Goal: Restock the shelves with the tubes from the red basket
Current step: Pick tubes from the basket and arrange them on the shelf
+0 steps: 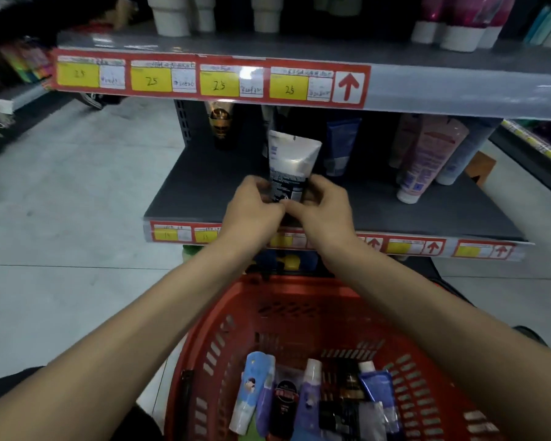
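Nearest us, red basket (299, 300) holds several loose tubes (252, 389). Beyond the basket, we note left hand (252, 208) and right hand (323, 208), fingers curled, gripping the base of one silver tube (291, 160), upright over the grey shelf (204, 192).

Retail shop aisle stocked with toiletries: grey metal shelves (204, 186) carry upright cosmetic tubes, among them a silver tube (291, 157) at centre, a blue tube (341, 144) at the far back and a pink tube (427, 154) to the right. Red label strips (210, 78) run along the shelf edges, bearing yellow price tags (151, 80) handwritten "25" and upward red arrows (348, 85). In the near foreground, a red plastic shopping basket (315, 297) holds more tubes (252, 389). A pale tiled floor (61, 249) stretches left toward further racks of goods (23, 62).
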The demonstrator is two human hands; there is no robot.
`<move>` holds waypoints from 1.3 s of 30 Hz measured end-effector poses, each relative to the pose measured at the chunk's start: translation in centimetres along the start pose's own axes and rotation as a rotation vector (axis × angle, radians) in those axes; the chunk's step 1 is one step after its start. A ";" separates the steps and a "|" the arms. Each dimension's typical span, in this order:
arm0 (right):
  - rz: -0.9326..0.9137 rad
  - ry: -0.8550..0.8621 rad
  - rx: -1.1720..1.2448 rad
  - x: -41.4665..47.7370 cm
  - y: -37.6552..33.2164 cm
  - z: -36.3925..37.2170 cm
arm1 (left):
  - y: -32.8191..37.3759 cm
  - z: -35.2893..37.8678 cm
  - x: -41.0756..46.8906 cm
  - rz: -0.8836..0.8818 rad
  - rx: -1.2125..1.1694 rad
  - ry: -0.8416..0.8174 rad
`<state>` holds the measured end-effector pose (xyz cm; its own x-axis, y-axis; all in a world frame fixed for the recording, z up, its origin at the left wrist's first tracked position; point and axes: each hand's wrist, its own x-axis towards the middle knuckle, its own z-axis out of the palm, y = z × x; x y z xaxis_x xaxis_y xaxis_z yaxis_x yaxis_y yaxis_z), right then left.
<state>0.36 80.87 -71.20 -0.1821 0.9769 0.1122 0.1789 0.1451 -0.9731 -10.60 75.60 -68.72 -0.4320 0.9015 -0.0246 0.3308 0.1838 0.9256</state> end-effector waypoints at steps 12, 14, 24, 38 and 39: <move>0.045 0.049 -0.187 6.6 1.3 3.9 | -1.2 0.1 7.0 -0.082 -0.020 0.032; 0.032 0.032 -0.247 7.4 1.4 4.2 | -1.5 0.2 8.0 -0.104 -0.043 0.039; 0.029 0.057 -0.434 10.5 1.2 5.2 | -0.8 0.2 10.2 -0.159 -0.226 0.063; 0.077 0.007 -0.199 1.7 -1.2 -3.0 | 0.3 0.3 2.9 -0.117 -0.287 0.007; 0.088 -0.003 -0.198 0.8 -1.3 -4.1 | 0.4 0.5 1.8 -0.110 -0.273 -0.031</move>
<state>3.95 82.13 -69.01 -0.1604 0.9867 0.0276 0.3810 0.0877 -0.9204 -10.85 77.51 -68.55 -0.4252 0.8946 -0.1377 0.0435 0.1721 0.9841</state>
